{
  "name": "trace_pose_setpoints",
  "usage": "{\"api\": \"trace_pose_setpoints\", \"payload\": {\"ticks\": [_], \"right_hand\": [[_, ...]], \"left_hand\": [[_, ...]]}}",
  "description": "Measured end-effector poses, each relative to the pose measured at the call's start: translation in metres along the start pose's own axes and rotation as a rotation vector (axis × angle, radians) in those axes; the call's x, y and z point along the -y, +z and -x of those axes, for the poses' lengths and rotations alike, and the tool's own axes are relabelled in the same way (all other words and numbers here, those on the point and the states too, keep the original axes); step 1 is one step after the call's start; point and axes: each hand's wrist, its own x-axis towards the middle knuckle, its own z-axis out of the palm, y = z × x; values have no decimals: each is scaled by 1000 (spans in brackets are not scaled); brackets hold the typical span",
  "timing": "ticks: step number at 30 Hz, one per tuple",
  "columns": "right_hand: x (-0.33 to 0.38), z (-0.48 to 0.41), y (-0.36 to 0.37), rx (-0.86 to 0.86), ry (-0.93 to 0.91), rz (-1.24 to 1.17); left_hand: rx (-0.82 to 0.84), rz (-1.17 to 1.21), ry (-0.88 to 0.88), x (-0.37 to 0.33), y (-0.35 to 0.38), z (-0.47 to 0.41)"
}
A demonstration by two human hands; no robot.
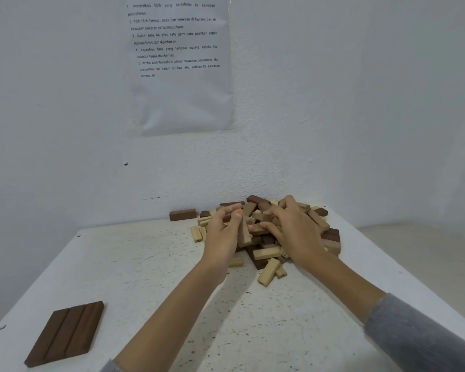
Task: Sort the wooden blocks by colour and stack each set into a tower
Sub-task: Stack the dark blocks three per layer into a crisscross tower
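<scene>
Our left hand [223, 233] pinched a tan block [244, 234] above the pile of blocks [266, 252] far across the desk [145, 277], our right hand [293, 226] curled into it, grasp impossible to tell, three dark blocks [65, 334] flat near-left

**Wooden blocks crowd speckled white table**

A jumbled pile of light and dark wooden blocks [266, 253] lies on the table [172, 304] beneath the fingers [226, 214]. A lone dark block [182, 214] sits just left of them. A row of three dark blocks [65, 334] lies well apart, nearer the person and to the left.

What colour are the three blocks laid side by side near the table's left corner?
Dark brown, all three rectangular wooden blocks; head view.
</scene>
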Motion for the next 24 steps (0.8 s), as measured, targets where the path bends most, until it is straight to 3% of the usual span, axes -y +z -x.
{"api": "trace_pose_setpoints", "payload": {"ticks": [5,8,11,20,24], "right_hand": [[23,17,-15,-214,130,-419],[40,36,-28,-133,261,-726],[52,58,-36,-43,296,-878],[87,101,-24,319,283,-794],[97,110,-22,348,285,-665]], "left_hand": [[14,35,-45,-7,-13,20],[35,-37,6,-8,-21,42],[31,-160,96,-3,-34,65],[115,-294,14,9,-78,118],[194,-376,29,13,-85,135]]}}
